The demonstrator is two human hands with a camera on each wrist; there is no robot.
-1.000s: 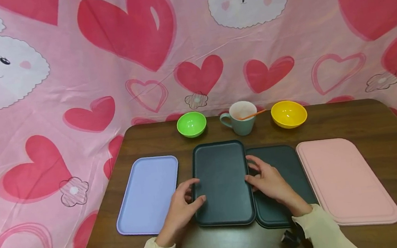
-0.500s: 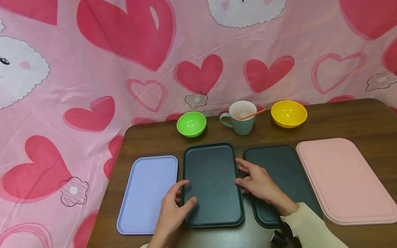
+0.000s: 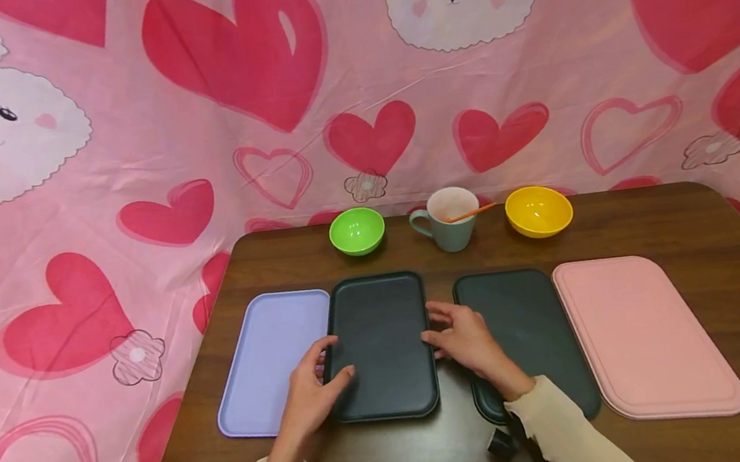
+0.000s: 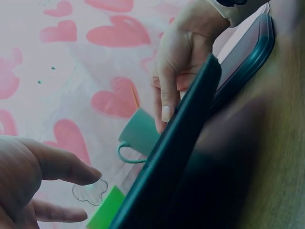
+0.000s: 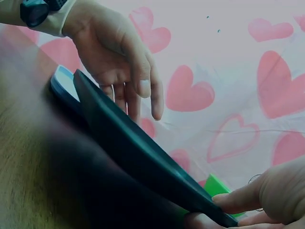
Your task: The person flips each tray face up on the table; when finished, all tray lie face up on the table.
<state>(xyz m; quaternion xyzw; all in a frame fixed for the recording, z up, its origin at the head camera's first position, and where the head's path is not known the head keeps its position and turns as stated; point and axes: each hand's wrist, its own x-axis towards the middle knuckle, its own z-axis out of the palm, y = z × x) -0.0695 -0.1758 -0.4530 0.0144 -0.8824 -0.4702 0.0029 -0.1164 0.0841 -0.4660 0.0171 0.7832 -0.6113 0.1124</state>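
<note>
A black rectangular tray (image 3: 379, 349) with a raised rim is held between both hands, close over the table in the head view. My right hand (image 3: 463, 339) pinches its right edge, thumb above and fingers below, as the right wrist view shows. My left hand (image 3: 309, 389) is at the left edge; its thumb and index finger reach over the rim, and the other fingers go down behind that edge (image 5: 121, 90). The tray's left side overlaps a lavender tray (image 3: 268, 363). A second dark tray (image 3: 521, 336) lies to the right, partly behind my right forearm.
A pink board or tray (image 3: 646, 336) lies at the far right. Along the back stand a green bowl (image 3: 358, 232), a teal mug (image 3: 453, 232) with an orange stick in it, and a yellow bowl (image 3: 539, 212). A pink heart-patterned cloth (image 3: 350, 71) hangs behind the table (image 3: 674, 224).
Both hands have moved left together, carrying the black tray away from the second dark tray and up against the lavender one. The other things stay where they were.
</note>
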